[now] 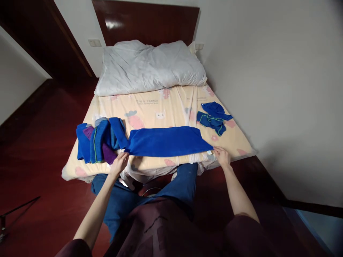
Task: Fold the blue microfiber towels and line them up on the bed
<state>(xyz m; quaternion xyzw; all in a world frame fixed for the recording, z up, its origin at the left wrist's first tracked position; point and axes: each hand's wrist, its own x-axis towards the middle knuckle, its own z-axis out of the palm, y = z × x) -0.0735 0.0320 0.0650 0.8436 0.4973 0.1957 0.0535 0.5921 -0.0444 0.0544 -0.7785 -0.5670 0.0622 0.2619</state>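
A blue towel (166, 141) is stretched lengthwise across the front of the bed, its long near edge pulled taut. My left hand (120, 162) pinches its near left corner, close to a pile of cloths. At the opposite end, my right hand (222, 156) grips the near right corner, where a small white tag shows below the edge. The pile of folded cloths (99, 141), in blue, purple and grey with some green trim, lies just left of the towel. Crumpled blue cloths (214, 117) with green edging rest on the right side of the bed.
The bed (158, 105) has a pale yellow sheet printed with carrots and rabbits. A white folded quilt (152, 67) lies against the dark wooden headboard (147, 21). A wall (284, 89) runs along the right. On the floor at left is a thin black stand (20, 207).
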